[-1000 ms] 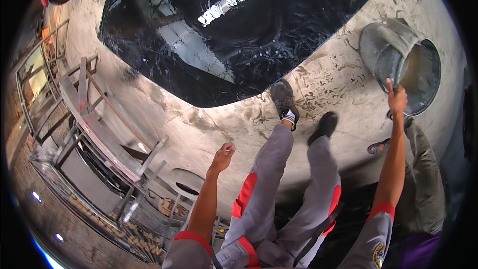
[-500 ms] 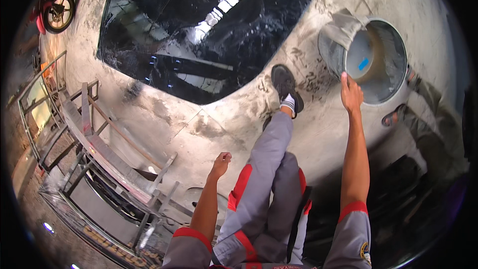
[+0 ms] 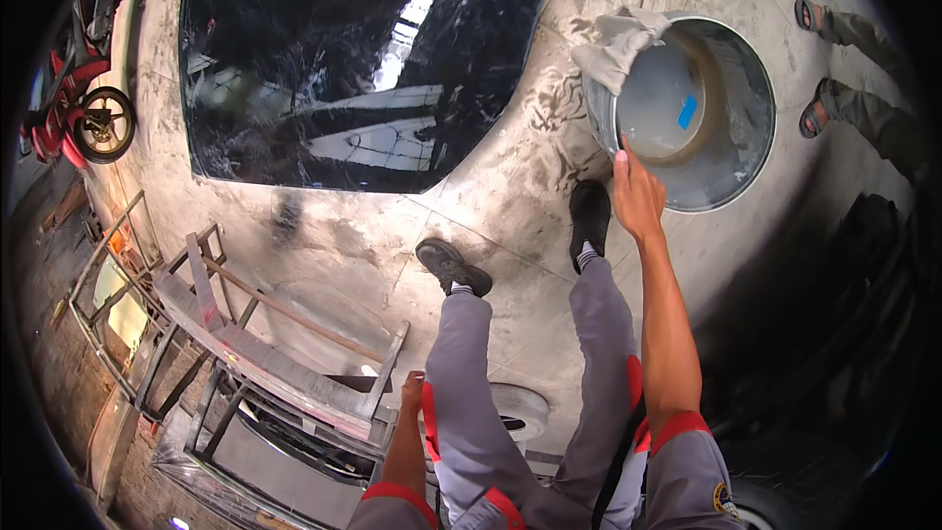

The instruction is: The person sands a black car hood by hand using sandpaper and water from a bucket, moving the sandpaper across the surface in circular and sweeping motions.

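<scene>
While a cloth (image 3: pixel 620 47) draped the bucket (image 3: pixel 741 128) near our shoe (image 3: pixel 591 214), probably for convenience, our right hand (image 3: pixel 639 196) clasped the rim (image 3: pixel 773 116), seemingly for control; if our left hand (image 3: pixel 412 391) was spread, we couldn't tell.

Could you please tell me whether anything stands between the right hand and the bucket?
Nothing visible does: the right hand is on the rim of the grey bucket. The pale cloth drapes over another part of that rim.

Shows grey on bucket (image 3: pixel 738 128), grey-beige on cloth (image 3: pixel 618 47), blue on small piece (image 3: pixel 687 112), white-streaked black on panel (image 3: pixel 294 49), red-patched grey on trousers (image 3: pixel 463 353).
</scene>
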The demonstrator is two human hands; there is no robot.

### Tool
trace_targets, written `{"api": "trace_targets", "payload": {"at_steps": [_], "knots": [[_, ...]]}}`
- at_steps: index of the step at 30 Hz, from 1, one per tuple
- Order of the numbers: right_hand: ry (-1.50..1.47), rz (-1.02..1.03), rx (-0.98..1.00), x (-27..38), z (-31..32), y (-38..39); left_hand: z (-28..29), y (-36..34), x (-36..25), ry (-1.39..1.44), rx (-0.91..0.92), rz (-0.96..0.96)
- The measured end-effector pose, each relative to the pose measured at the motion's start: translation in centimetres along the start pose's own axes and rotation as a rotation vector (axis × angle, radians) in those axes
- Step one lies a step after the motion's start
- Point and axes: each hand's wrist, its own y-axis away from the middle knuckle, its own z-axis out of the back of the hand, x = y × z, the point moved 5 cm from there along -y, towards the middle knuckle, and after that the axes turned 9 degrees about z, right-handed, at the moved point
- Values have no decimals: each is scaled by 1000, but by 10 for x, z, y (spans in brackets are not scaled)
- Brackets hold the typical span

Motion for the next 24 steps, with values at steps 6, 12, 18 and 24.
{"api": "trace_targets", "payload": {"at_steps": [6, 12, 18, 24], "knots": [[-146, -98, -183, 16, -56, 67, 73, -54, 65, -142, -221, 63], [-424, -168, -312, 15, -117, 88, 150, -141, 110, 261, -57, -60], [-262, -348, -360, -74, -106, 33, 213, -170, -18, 211, -82, -306], [453, 333, -327, -149, -130, -33, 254, -150, -205, 150, -173, -404]]}}
